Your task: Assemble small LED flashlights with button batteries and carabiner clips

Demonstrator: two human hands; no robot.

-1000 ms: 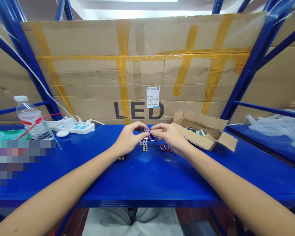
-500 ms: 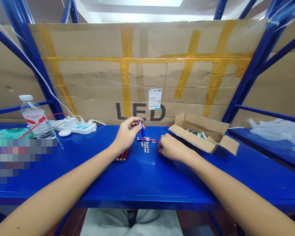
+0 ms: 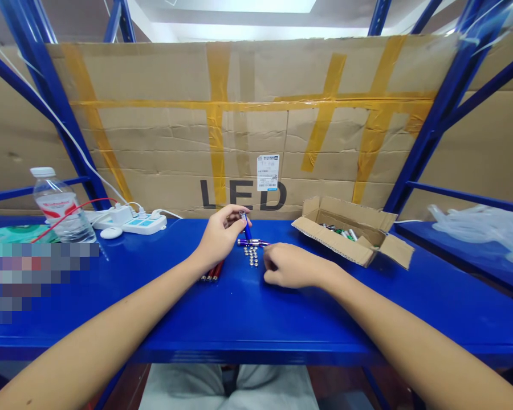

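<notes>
My left hand (image 3: 219, 232) is closed around a small blue metal penlight tube (image 3: 247, 231), which stands nearly upright with its silver end at the top. Just below it, a purple penlight (image 3: 248, 242) with silver parts lies crosswise on the table. Several silver button cells (image 3: 251, 255) sit in rows in front of that penlight. My right hand (image 3: 293, 265) is to the right of the cells with its fingers curled in and its thumb low. Whatever its fingertips may hold is hidden. Red penlight tubes (image 3: 214, 272) lie side by side under my left wrist, partly covered.
An open cardboard box (image 3: 346, 239) with small cylindrical batteries stands at the right. On the left are a water bottle (image 3: 62, 205), a white power strip (image 3: 145, 224) and a white oval object (image 3: 111, 233). A tall cardboard sheet (image 3: 171, 148) backs the blue table (image 3: 256, 319).
My right hand has moved left, closer to the button cells, and its thumb now shows lower down. My left hand keeps hold of the blue penlight tube in nearly the same place.
</notes>
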